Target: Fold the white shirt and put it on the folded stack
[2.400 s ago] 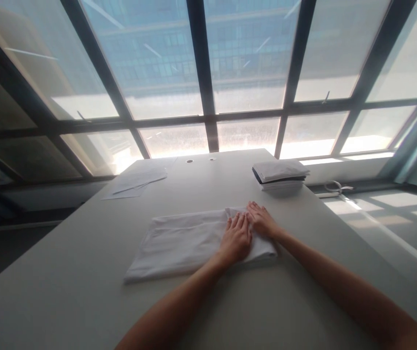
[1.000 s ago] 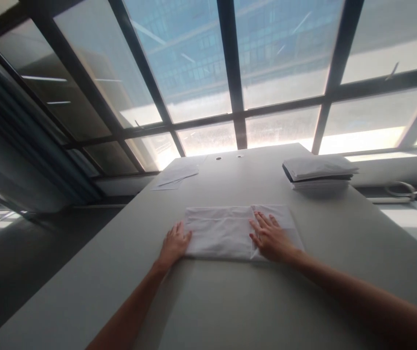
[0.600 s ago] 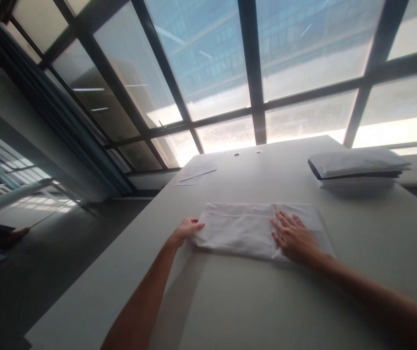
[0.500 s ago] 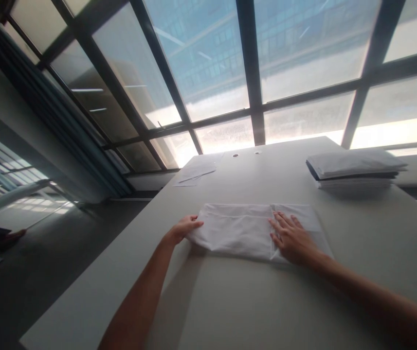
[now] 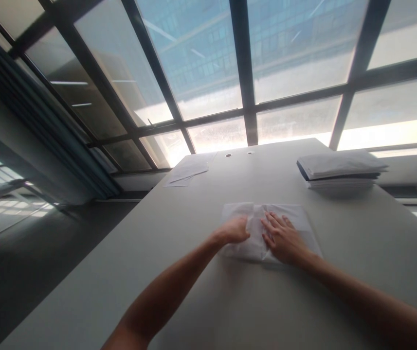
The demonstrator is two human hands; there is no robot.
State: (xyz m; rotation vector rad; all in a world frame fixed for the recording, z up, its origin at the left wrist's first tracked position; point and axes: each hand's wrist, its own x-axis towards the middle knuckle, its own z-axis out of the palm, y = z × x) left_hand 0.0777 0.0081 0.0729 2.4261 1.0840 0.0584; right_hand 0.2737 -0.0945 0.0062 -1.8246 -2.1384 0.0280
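Note:
A white cloth [image 5: 305, 226] lies on the pale table, its left part folded over towards the middle. My left hand [image 5: 235, 230] is closed on the edge of that folded part; some of its fingers are hidden behind the hand. My right hand [image 5: 283, 238] lies flat on the right part of the cloth, fingers spread, just right of where the folded edge ends. A small gap separates the two hands.
A stack of folded white cloths [image 5: 341, 167] with a dark layer in it stands at the back right of the table [image 5: 179, 277]. Papers [image 5: 186, 170] lie at the back left. Large windows rise behind the table, with a dark curtain [image 5: 55, 126] at the left.
My left hand has carried the cloth's left end rightward and over, so the cloth is shorter. My right hand stays flat on the cloth. The view has shifted slightly.

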